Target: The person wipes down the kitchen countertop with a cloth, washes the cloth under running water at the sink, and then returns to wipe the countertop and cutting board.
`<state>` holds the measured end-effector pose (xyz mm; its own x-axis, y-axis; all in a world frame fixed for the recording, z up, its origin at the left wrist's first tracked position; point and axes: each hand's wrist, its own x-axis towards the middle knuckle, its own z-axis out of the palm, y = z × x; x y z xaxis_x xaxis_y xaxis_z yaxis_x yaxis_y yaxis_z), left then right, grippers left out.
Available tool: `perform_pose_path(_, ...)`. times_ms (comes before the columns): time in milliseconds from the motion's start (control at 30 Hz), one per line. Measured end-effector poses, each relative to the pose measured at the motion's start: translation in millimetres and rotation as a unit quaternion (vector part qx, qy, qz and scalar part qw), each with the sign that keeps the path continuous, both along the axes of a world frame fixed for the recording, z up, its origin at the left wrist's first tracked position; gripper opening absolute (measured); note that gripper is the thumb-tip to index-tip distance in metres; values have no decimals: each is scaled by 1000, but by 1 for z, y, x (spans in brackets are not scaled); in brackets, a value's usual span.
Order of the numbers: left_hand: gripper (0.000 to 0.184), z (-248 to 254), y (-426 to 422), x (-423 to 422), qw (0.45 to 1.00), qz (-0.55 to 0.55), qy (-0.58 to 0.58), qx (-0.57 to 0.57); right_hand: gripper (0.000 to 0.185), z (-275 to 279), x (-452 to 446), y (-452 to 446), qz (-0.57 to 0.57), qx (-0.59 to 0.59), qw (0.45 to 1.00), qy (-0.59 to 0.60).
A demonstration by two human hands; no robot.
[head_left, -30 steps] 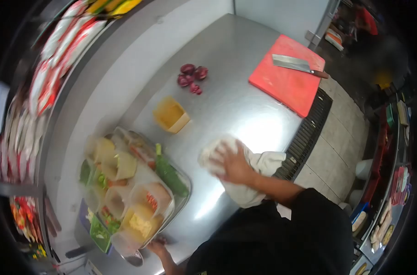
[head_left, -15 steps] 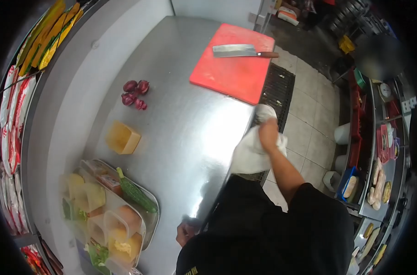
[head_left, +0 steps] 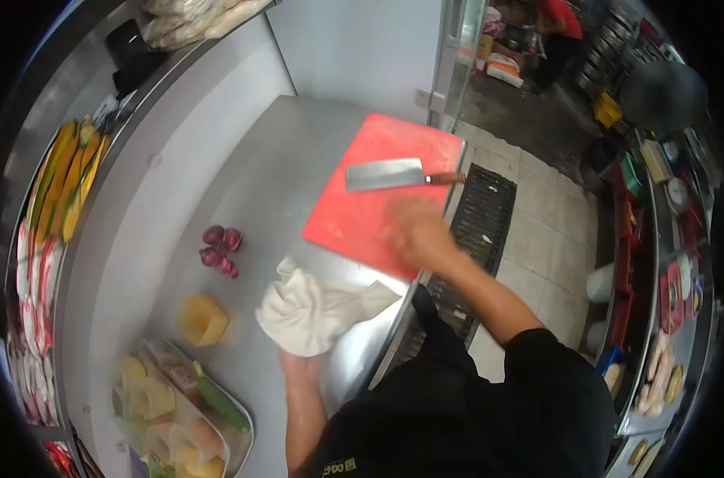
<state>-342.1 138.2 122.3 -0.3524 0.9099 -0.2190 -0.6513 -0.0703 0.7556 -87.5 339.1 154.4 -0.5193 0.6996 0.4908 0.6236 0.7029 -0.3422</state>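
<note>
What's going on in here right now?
At a steel counter, the person's left hand is at a white cloth, which hides its fingers. The right hand, blurred, is over the red cutting board, near the cleaver lying on it; whether it touches the board, I can't tell. Red onions lie on the counter, with a yellowish tub and a loaded tray beyond them.

The worktop (head_left: pixel 270 187) is smooth metal, dull at far left and glossy near the right edge. The crumpled cloth (head_left: pixel 302 311) looks matt and soft; the cutting board (head_left: pixel 350 215), scuffed matt plastic. The cleaver (head_left: pixel 384 174) pairs smooth metal with a wood-look handle (head_left: pixel 446 178).
</note>
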Motion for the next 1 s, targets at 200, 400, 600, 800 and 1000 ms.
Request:
perform_pose_path(200, 32, 22, 87, 2, 876, 105, 374, -286, 30, -52, 89, 199, 26, -39, 988, -144)
perform_pose_path(400, 70, -42, 126, 91, 532, 80, 759, -367, 41, -42, 102, 356, -80, -152, 977, -124)
perform_pose_path(600, 71, -55, 134, 91, 477, 103, 772, -407, 62, -36, 58, 383, -128, -249, 952, -125)
perform_pose_path(800, 64, -50, 137, 92, 484, 134, 747, -436, 76, -54, 45, 288, 143, -192, 961, -139)
perform_pose_path(1000, 46, -53, 57, 137, 578, 221, 653, -435, 72, -62, 48, 340, -40, -219, 972, -70)
